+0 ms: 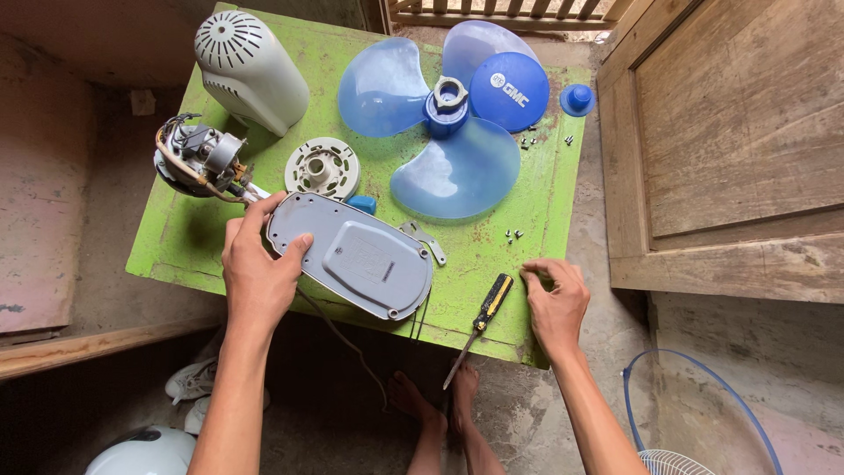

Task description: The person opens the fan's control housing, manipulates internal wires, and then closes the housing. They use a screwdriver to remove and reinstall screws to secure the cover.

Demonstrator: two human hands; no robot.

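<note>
The grey oval plastic fan base (352,255) is being gripped by the left hand (257,273); the black-and-yellow-handled screwdriver (482,318), lying along one-to-seven o'clock, is being approached at nine o'clock of the right hand (554,299), whose fingers are curled, empty.

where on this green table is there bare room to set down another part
Barest: the near-left corner of the green table, below the exposed motor and left of the left hand on the grey oval base cover. A smaller patch lies between the black-and-yellow screwdriver, the loose screws and the right hand. The far side is crowded by the blue fan blade.

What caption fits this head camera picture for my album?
Left hand holds a grey fan base on a green table; right hand beside a screwdriver.
</note>
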